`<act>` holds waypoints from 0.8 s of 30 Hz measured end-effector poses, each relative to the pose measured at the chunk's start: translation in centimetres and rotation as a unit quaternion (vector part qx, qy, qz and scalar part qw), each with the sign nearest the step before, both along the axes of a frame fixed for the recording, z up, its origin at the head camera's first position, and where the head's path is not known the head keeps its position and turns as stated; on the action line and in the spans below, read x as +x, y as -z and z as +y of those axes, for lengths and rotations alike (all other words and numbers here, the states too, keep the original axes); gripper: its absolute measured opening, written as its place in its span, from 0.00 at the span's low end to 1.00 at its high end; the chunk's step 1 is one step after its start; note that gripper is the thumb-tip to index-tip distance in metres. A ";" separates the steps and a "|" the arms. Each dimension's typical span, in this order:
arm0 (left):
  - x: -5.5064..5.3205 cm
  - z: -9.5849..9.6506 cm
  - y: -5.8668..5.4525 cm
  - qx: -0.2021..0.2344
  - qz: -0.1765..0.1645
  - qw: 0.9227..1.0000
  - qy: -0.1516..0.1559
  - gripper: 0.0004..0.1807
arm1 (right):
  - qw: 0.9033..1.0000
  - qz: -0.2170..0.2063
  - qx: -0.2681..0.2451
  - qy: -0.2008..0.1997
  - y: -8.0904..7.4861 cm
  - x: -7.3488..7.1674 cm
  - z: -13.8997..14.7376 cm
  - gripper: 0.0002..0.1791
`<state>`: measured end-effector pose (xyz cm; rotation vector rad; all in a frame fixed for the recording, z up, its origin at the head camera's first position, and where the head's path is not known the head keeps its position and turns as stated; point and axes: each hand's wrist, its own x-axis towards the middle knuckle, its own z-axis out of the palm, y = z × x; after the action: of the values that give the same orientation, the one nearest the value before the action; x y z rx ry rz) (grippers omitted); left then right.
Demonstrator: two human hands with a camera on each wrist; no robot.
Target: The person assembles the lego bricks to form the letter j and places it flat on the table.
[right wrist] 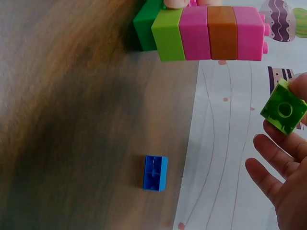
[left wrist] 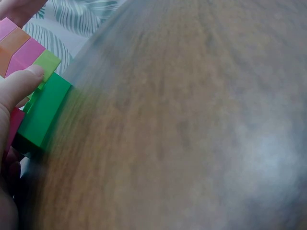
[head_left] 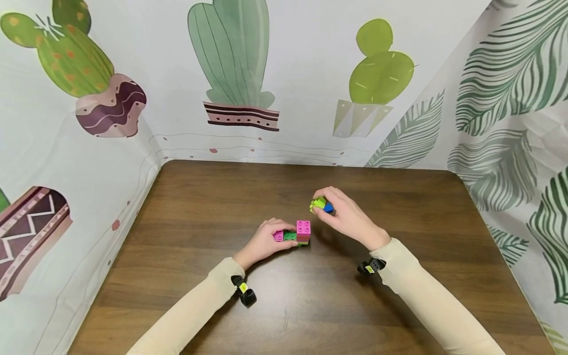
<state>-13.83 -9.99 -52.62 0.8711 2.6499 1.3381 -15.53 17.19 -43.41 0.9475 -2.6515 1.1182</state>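
Observation:
My left hand (head_left: pixel 266 240) grips a toy building-brick structure at the middle of the table, thumb on the near side. Its base is a long green brick (left wrist: pixel 47 115). A pink brick (head_left: pixel 278 236) sits on the left end, partly hidden by the fingers. On the right end rises a stack of lime, pink, orange and pink bricks (right wrist: pixel 222 33). Up and to the right of that stack, my right hand (head_left: pixel 350 219) pinches a small lime green brick (right wrist: pixel 284 109) between thumb and fingertips, its hollow underside showing in the right wrist view. The other fingers are spread.
A blue brick (right wrist: pixel 155 173) lies on the brown wooden table (head_left: pixel 213 192), its hollow underside showing; the right hand partly covers it in the head view. A white cloth (head_left: pixel 306 143) printed with cacti and leaves hangs behind and beside the table.

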 end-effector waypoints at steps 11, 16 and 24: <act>-0.2 0.0 0.3 -0.002 0.000 1.000 0.002 0.19 | 0.998 -0.054 -0.044 0.004 0.2 1.0 -0.5 0.21; -0.2 0.0 0.4 -0.004 -0.002 1.000 0.001 0.19 | 0.998 -0.042 -0.034 0.011 0.3 1.6 -0.9 0.25; -0.2 -0.1 0.3 -0.003 0.010 1.000 0.003 0.19 | 0.998 -0.032 -0.054 0.013 0.9 2.4 -1.5 0.20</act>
<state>-14.01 -10.05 -52.94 0.8947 2.6622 1.3280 -13.17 15.70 -44.30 0.8690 -2.6145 1.2912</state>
